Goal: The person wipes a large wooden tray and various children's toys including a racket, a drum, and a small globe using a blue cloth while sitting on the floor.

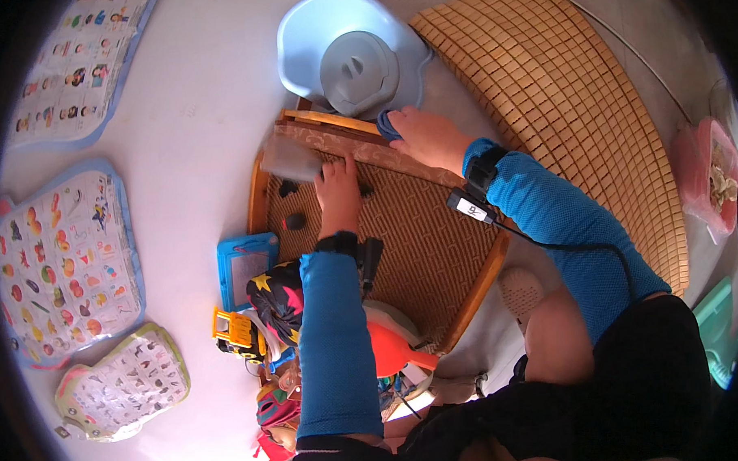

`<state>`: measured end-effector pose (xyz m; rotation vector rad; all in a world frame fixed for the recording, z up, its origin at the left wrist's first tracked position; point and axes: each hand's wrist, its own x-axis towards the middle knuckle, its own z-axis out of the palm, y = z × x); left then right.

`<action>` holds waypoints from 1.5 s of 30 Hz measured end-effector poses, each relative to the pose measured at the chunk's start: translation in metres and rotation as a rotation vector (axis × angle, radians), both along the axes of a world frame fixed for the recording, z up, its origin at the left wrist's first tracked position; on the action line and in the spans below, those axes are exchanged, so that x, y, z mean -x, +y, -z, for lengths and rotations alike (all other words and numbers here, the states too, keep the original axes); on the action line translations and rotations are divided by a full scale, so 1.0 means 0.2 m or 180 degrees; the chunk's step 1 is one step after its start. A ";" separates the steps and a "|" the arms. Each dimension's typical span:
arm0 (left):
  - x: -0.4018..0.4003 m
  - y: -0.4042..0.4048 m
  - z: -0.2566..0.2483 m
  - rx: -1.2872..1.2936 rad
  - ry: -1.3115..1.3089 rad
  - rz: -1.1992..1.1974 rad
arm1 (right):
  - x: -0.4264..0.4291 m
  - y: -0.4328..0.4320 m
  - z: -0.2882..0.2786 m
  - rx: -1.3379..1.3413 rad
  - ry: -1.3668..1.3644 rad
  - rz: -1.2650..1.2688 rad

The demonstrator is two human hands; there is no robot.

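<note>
My right hand [425, 137] grips a bunched dark blue cloth-like item [388, 126] at the wooden rail [334, 120] of a low bench. Spread palm down, my left hand [338, 192] is over the far part of the woven mat [430, 228] on the bench. A clear plastic box [288, 158], blurred, lies against the outer side of its fingers; whether they grip it is unclear. Small dark objects lie near this hand, one a black rounded piece [295, 221]. Along the mat's far edge runs a brown patterned cloth strip [372, 146].
Beyond the rail stands a light blue basin [304, 44] with a grey lidded pot [357, 72]. A bamboo mat [559, 90] curves at right. Near my left forearm are a blue drawing board [248, 265], a yellow toy truck [235, 329] and a red plastic piece [391, 348]. Picture charts [71, 253] hang at left.
</note>
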<state>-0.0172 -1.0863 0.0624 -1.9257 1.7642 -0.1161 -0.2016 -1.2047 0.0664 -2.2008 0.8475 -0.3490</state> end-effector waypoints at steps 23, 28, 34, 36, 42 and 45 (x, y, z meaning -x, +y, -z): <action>0.16 0.17 -0.04 -0.0804 0.1453 -0.2180 | -0.25 -0.44 0.33 -0.1427 0.0683 -0.1063; 0.16 0.16 -0.02 -0.0787 0.1410 -0.2101 | -0.24 -0.42 0.30 -0.1858 0.0315 -0.0806; 0.15 0.18 -0.01 -0.0699 0.1486 -0.2120 | -0.04 -0.24 0.02 -0.1551 -0.0494 -0.0601; 0.15 0.17 -0.02 -0.0604 0.1596 -0.2096 | -0.07 -0.21 -0.05 -0.1237 -0.0848 -0.0549; 0.12 0.20 -0.03 -0.0511 0.1762 -0.2149 | -0.76 -0.29 -0.19 0.0448 -0.1290 -0.1300; 0.12 0.22 0.00 -0.0344 0.1865 -0.2088 | -1.05 -0.33 -0.17 0.0702 0.0092 -0.1590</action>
